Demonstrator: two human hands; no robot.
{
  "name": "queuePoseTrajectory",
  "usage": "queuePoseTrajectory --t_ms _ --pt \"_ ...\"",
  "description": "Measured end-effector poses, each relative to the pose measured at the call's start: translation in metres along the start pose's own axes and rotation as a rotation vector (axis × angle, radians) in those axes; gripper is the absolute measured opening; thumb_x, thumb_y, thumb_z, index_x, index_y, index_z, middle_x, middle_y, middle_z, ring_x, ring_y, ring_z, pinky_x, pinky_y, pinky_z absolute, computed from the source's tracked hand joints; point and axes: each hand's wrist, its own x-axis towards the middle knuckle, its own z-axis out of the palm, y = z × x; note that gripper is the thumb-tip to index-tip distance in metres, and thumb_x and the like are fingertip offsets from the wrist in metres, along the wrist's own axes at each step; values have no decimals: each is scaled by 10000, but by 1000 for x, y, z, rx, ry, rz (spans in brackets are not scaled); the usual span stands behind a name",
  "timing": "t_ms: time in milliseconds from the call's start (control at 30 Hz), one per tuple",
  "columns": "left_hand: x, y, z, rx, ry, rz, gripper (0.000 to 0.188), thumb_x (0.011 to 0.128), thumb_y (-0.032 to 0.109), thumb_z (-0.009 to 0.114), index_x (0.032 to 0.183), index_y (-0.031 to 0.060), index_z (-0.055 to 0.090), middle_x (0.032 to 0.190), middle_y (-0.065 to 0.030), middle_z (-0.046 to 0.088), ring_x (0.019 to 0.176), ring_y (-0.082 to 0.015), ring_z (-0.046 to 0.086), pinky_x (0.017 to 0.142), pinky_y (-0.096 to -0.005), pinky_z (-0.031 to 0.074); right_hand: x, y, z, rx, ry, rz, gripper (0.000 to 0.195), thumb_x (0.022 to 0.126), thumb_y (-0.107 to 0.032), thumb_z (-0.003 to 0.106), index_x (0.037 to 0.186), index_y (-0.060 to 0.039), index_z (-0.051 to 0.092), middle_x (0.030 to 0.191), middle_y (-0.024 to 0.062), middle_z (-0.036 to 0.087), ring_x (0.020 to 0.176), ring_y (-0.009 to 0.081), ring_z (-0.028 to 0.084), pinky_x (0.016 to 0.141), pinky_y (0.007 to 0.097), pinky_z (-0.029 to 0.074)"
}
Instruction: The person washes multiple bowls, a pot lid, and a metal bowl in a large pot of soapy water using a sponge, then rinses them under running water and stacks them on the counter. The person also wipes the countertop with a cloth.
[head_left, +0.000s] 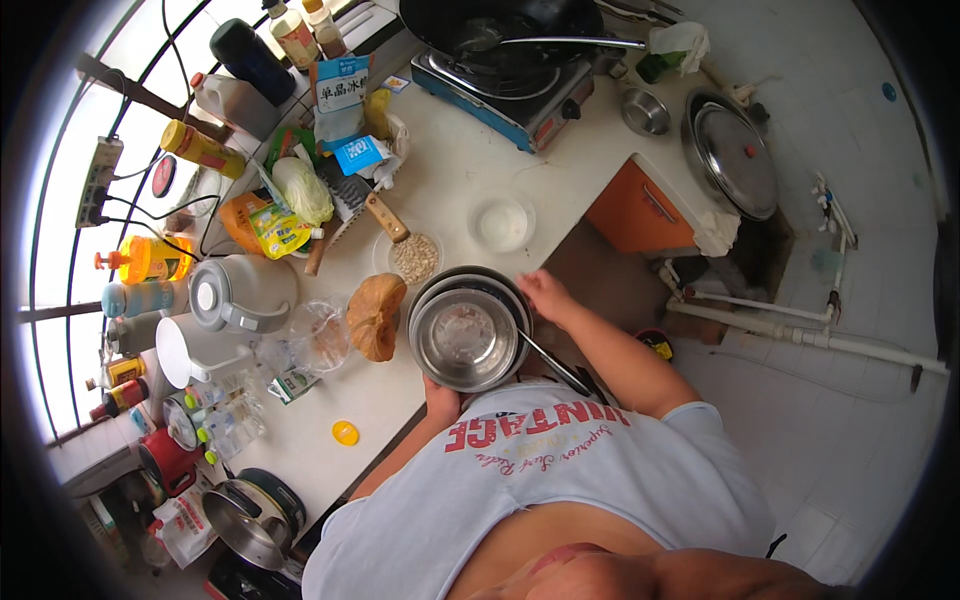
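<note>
A shiny steel bowl (465, 337) sits nested in a dark pan (435, 282) at the counter's front edge, close against my shirt. From the stack a black-and-metal handle (556, 366) slants down to the right. My left hand (442, 401) holds the near left side of the stack, its fingers partly hidden beneath. At the far right rim is my right hand (546, 296), slightly blurred; whether its fingers grip or only touch the pan is unclear. Just left of the stack lies a cut piece of pumpkin (375, 315). Behind it stands a clear bowl of pale beans or nuts (416, 259).
A clear bowl (501, 223) stands farther back. A wooden-handled cleaver (386, 217) reaches over the bean bowl. A wok (495, 37) rests on a portable gas stove (510, 97). Kettles (244, 292), bottles and food bags crowd the left. An orange cabinet door (637, 210) is at right.
</note>
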Motion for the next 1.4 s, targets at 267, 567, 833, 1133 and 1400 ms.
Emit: queuePoseTrajectory --t_ms 267,567,833,1133,1400 --pt "20 -47 -8 28 51 191 394 864 31 590 1223 73 434 1145 -69 561 1017 -178 556 850 -317 488 88 -61 -31 198 9 58 210 859 -106 433 986 38 518 698 127 600 499 145 504 428 270 413" --pt "9 -43 96 -355 188 81 367 909 171 562 1248 149 424 1115 -63 581 980 -225 603 746 -383 552 105 -32 -116 94 -37 -20 188 860 -97 413 939 10 546 702 108 610 514 136 499 440 268 413" --pt "33 -43 151 -295 327 52 246 951 337 463 1159 208 488 991 -19 627 787 -167 640 566 -287 536 104 -6 -205 82 -61 -14 218 839 -67 415 922 10 601 676 100 629 561 160 574 512 293 460" --pt "71 -27 189 -425 498 114 243 924 351 522 1071 163 568 941 -14 658 790 -150 645 598 -282 563 120 22 -255 157 -40 -46 202 856 -63 421 925 -25 607 665 61 602 512 93 485 450 230 408" --pt "113 -34 153 -435 418 127 271 934 287 493 1101 87 567 1064 -83 634 889 -214 634 798 -355 559 124 23 -290 240 50 -69 152 843 -69 417 829 -11 557 667 89 612 508 101 486 438 241 408"
